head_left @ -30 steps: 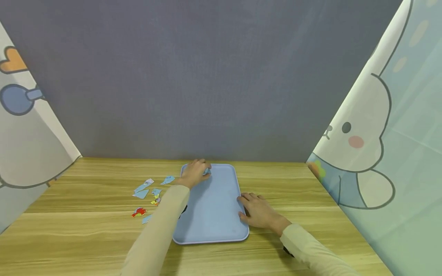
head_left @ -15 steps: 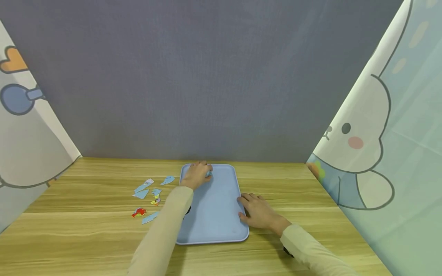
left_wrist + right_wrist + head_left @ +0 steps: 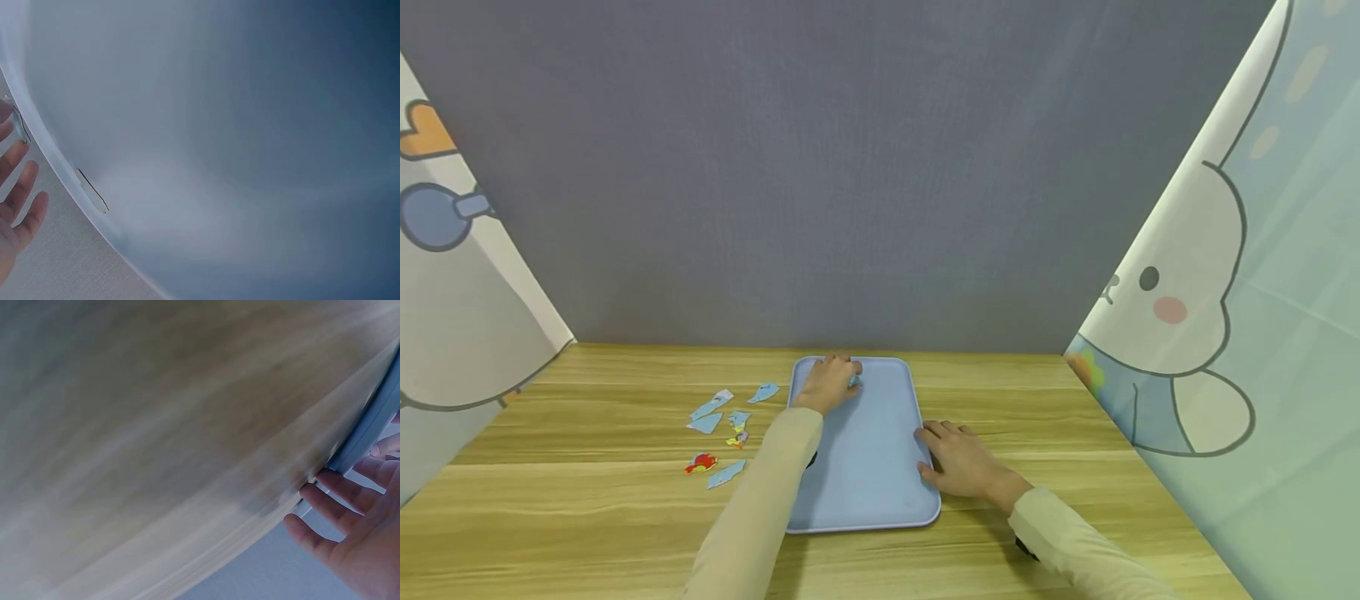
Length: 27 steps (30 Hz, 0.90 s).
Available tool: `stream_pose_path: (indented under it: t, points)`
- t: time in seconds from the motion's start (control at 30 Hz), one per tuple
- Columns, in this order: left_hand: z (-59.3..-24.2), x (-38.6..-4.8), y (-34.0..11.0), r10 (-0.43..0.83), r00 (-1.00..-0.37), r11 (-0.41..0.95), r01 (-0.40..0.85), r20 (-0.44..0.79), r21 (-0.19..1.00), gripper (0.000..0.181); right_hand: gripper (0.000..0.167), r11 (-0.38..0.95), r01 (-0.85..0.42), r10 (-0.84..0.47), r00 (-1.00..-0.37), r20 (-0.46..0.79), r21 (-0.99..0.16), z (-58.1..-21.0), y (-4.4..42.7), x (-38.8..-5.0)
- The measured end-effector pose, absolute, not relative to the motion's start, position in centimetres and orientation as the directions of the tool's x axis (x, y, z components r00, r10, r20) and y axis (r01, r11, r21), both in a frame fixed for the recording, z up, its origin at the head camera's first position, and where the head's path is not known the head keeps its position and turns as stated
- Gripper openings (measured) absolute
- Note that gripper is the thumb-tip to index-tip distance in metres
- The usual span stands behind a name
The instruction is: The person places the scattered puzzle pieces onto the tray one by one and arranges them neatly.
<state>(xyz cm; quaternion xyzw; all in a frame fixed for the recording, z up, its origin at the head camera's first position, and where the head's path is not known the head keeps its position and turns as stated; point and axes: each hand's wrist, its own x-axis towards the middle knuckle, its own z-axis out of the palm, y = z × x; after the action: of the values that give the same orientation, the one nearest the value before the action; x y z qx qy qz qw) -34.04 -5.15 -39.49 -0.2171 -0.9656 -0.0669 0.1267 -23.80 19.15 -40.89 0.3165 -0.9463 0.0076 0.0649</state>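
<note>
A light-blue tray [image 3: 872, 454] lies on the wooden table. Over its far left part, my left hand [image 3: 827, 383] pinches a small pale-blue paper piece [image 3: 854, 381] between thumb and fingers. In the left wrist view that paper piece [image 3: 21, 125] shows by the fingertips, and another thin paper piece [image 3: 92, 190] appears just inside the tray's rim. My right hand [image 3: 958, 458] rests against the tray's right rim, its fingers relaxed and holding nothing. From the right wrist view, the right hand [image 3: 362, 515] touches the rim with its fingertips.
Left of the tray, several irregular printed paper pieces lie scattered, among them a red one [image 3: 702, 462], a pale-blue strip [image 3: 726, 474] and a blue piece [image 3: 764, 392] near the rim. A grey panel [image 3: 820, 208] stands behind the wooden table [image 3: 587, 508].
My left hand has shifted slightly right and nearer over the tray, still with the paper piece. Its sleeve now leaves the pale-blue strip on the table uncovered. The right hand stays put.
</note>
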Motion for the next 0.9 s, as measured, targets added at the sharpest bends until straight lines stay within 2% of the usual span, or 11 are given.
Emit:
stream_pose_path:
  t: [0.9]
  points:
    - [-39.31,-34.25,-5.02,0.386,-0.894,0.920,0.390,0.229,-0.027,0.028,0.049,0.799,-0.601,-0.599,-0.791,0.127,0.031,-40.71,19.11,-23.79]
